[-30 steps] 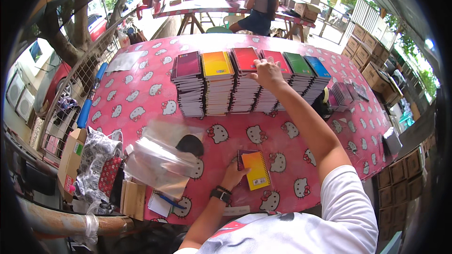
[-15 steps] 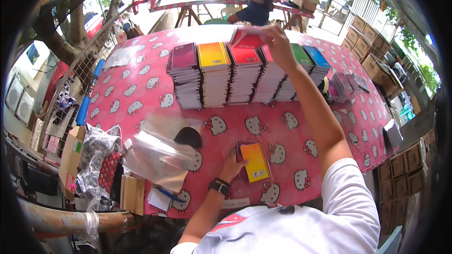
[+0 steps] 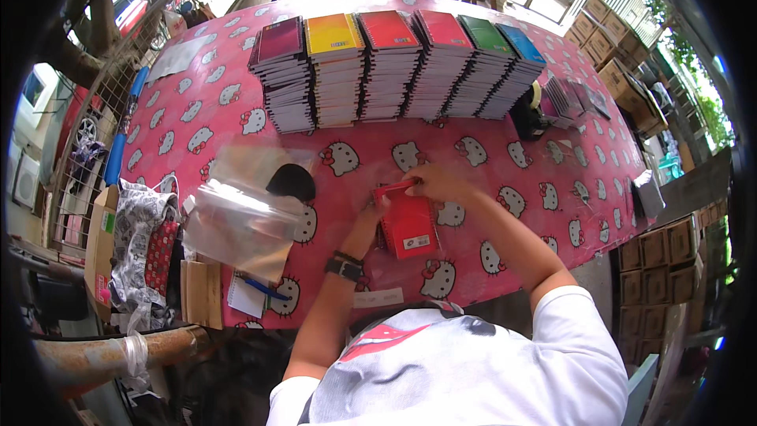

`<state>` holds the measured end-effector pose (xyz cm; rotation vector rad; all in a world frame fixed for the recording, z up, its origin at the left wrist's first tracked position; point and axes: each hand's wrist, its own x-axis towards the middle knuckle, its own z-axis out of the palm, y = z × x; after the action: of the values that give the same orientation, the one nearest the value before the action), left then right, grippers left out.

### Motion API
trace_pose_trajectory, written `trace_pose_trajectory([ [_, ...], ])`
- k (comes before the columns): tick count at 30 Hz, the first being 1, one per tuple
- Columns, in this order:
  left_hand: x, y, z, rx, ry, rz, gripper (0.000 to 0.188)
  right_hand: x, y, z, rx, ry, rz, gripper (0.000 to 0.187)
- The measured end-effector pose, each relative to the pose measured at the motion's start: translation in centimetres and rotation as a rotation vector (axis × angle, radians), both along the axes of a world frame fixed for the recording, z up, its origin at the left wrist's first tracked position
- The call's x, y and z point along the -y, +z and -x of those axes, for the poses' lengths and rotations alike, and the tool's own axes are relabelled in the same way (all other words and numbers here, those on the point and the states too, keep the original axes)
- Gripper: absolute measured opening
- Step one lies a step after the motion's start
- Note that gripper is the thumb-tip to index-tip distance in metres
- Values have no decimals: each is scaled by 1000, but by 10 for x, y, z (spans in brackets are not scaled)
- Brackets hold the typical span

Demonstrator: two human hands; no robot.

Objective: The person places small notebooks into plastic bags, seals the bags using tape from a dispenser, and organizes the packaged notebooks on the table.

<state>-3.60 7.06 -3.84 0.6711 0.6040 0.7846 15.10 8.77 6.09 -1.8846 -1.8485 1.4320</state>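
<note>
A red spiral notebook (image 3: 410,229) lies in front of me on the pink cat-print tablecloth. Its top edge is in my right hand (image 3: 434,181), fingers bent over it. My left hand (image 3: 374,211) grips the left side near the top corner. A dark edge shows beneath the red cover on the left; anything else under it is hidden. Beyond my hands stands a row of tall notebook stacks: purple (image 3: 281,37), yellow (image 3: 335,34), red (image 3: 389,30), lighter red (image 3: 444,29), green (image 3: 486,35) and blue (image 3: 522,45).
Clear plastic sleeves (image 3: 244,221) lie left of my hands, beside a dark round object (image 3: 292,182). Near the front left edge are a small notepad (image 3: 246,297), a blue pen (image 3: 266,289) and a cardboard box (image 3: 202,293). Smaller dark packs (image 3: 564,101) sit right of the stacks.
My right hand has come back from the stacks with a red notebook, now lying over the place where the yellow one showed. The left hand has shifted to its upper left corner. The view tilts lower.
</note>
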Motion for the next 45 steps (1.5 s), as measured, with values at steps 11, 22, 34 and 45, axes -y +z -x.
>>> trace_pose_trajectory([
  [11,4,-23,2,-454,44,-480,54,-96,109,-50,456,-194,-1323,36],
  [22,6,-13,1,-345,-21,-421,56,-133,93,-100,673,-185,-1218,36],
  [34,6,1,1,-473,-12,-428,56,-124,106,-124,248,-3,-1197,23],
  [45,2,-12,-3,-574,22,-526,61,-148,137,-144,185,-132,-1222,24],
])
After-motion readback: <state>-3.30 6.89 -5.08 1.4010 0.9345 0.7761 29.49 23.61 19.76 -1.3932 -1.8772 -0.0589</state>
